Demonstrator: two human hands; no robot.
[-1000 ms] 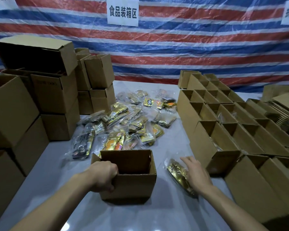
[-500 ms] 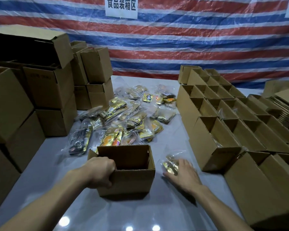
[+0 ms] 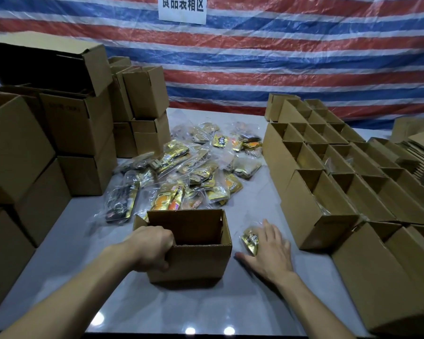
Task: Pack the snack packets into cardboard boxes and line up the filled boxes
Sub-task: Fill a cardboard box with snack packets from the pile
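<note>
Grey counter (image 3: 230, 304): your left hand (image 3: 152, 248) grasps the open brown cardboard box (image 3: 198, 263), right hand (image 3: 271, 250) fingers (image 3: 269, 228) flat on a gold foil packet (image 3: 250, 239); heap (image 3: 194, 177) unpacked.

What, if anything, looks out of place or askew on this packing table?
Nothing looks damaged. Two small oddities: the top carton of the left stack lies on its side, mouth facing the camera; one gold packet sits apart from the loose pile, under the right hand, beside the open box that the left hand grips.
</note>
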